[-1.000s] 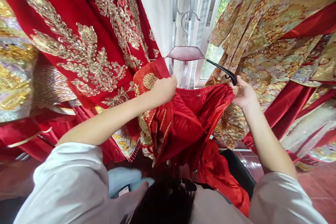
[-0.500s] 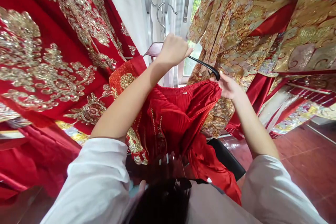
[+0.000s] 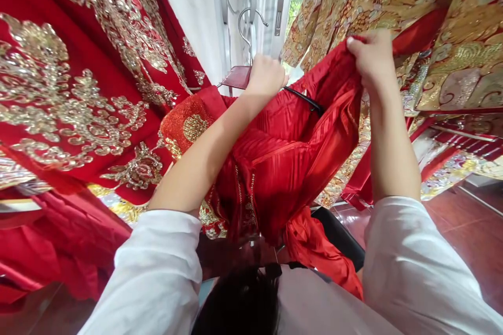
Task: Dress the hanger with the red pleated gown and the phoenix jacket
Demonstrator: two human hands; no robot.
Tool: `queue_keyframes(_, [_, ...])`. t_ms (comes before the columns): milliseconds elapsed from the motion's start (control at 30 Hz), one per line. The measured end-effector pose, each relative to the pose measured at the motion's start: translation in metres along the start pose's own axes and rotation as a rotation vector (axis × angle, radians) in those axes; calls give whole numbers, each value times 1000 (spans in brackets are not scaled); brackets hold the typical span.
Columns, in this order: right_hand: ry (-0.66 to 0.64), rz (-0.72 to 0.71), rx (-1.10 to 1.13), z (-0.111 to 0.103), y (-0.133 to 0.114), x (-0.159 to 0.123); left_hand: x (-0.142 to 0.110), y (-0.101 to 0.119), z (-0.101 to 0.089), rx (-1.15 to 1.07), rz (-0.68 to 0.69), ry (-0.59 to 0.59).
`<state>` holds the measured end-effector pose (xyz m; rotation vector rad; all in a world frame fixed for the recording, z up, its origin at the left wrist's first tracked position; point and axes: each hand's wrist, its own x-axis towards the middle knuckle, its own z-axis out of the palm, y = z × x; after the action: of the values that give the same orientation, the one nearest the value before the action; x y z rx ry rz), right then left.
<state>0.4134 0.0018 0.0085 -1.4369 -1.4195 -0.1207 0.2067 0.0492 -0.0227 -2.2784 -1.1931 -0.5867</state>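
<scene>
A red satin dress (image 3: 275,167) with gold beading hangs partly on a black clothes hanger (image 3: 301,97) with a metal hook. My left hand (image 3: 267,76) is closed around the middle of the hanger, just below the hook. My right hand (image 3: 371,55) is closed on the upper edge of the dress, pulled up and out to the right. The hanger's right arm end lies inside the dress opening. On the left side, an orange-red sequinned sleeve (image 3: 190,120) with gold patches sits over the hanger's other end, which is hidden.
Red gowns with gold sequins (image 3: 74,99) hang at the left. Gold brocade garments (image 3: 393,0) hang at the right. Behind the hanger is a door frame with a lock (image 3: 280,0). A black object (image 3: 341,235) lies below, over red floor tiles (image 3: 463,230).
My right hand has moved up and right from the hanger's tip, drawing the dress edge up over that tip. My left hand has stayed on the hanger, shifting slightly right.
</scene>
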Motion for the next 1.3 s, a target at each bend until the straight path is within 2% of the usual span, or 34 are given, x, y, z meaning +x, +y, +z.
queue_keyframes(33, [89, -77, -95, 4, -20, -8, 1, 1, 0, -14, -13, -6])
queue_keyframes(67, [111, -164, -189, 10, -37, -22, 1, 1, 1, -35, -21, -10])
queue_keyframes(133, [41, -268, -366, 30, -58, -61, 1, 2, 1, -81, -19, -15])
queue_keyframes(167, [2, -243, -406, 43, -61, -84, 0, 2, 1, -100, -10, -18])
queue_keyframes(300, [-185, -127, -290, 100, -32, -158, -3, 0, 4, -96, -12, -20])
queue_keyframes(367, [-240, -82, -204, 118, -16, -176, -6, -2, 3, -78, 10, -19])
queue_keyframes(433, [-267, -83, -169, 121, -9, -181, -12, -7, -4, -105, 98, -13])
queue_keyframes(500, [-270, -101, -195, 110, -11, -177, -24, -14, -16, -167, 188, 21])
queue_keyframes(567, [-203, -118, -224, 88, -13, -164, -44, -26, -32, -206, 190, 69])
queue_keyframes(667, [-50, -205, -156, 54, -4, -127, -83, -53, -52, -188, -23, 102])
queue_keyframes(700, [-51, -252, -110, 46, 1, -111, -95, -64, -55, -187, -115, 90])
queue_keyframes(733, [-94, -293, -57, 42, 7, -95, -107, -75, -56, -195, -194, 60])
queue_keyframes(800, [-285, -333, 69, 43, 17, -64, -123, -97, -51, -247, -271, -66])
queue_keyframes(900, [-583, -333, 237, 60, 26, -37, -134, -121, -36, -367, -225, -210])
queue_keyframes(967, [-620, -342, 272, 73, 27, -35, -134, -129, -26, -417, -200, -190])
queue_keyframes(1033, [-512, -340, 240, 84, 28, -43, -133, -133, -21, -457, -217, -149])
queue_keyframes(1133, [-222, -268, 161, 97, 28, -63, -132, -137, -17, -572, -253, -115])
queue_keyframes(1233, [73, -155, 175, 109, 26, -80, -135, -140, -13, -687, -358, 47])
queue_keyframes(1300, [216, -97, 202, 117, 24, -90, -137, -140, -12, -737, -449, 169])
